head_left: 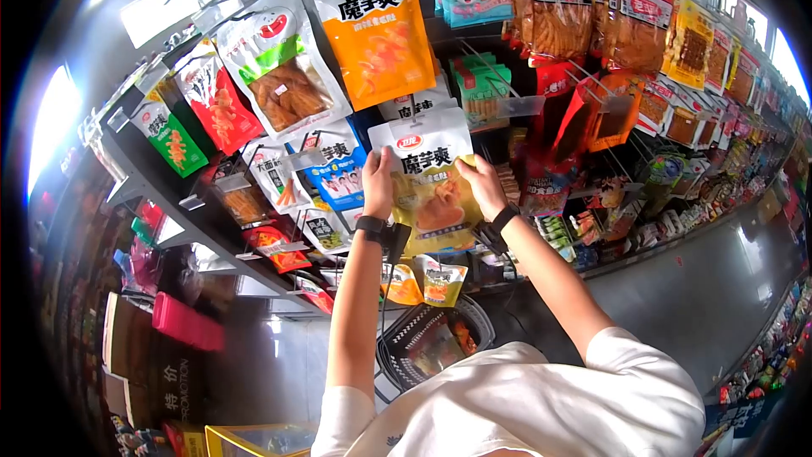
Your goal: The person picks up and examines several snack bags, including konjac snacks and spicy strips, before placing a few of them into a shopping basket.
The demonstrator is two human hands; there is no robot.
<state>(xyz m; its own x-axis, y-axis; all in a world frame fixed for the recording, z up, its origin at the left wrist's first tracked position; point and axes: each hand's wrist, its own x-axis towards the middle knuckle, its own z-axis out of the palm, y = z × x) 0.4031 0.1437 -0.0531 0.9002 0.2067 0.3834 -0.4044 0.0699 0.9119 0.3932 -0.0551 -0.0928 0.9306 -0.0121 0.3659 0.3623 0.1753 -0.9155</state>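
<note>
A yellow and silver snack bag [436, 203] is held upright between my two hands in front of the rack. My left hand [378, 184] grips its left edge, and my right hand [482, 186] pinches its right edge near the upper corner. Dark bands circle both wrists. Just above and behind it hangs a larger orange and white snack bag [376, 42]. To the left of my left hand is a blue snack bag [338, 173]. Smaller yellow pouches, including a small yellow pouch [442, 281], hang below the held bag.
A dark shopping basket [397, 347] with packets inside stands on the floor below. Packaged snacks hang from metal hooks across the shelf rack [161, 203]. Red-topped snack packs [562, 13] fill the upper right. A pink box [188, 322] sits at lower left, and grey floor [677, 305] stretches right.
</note>
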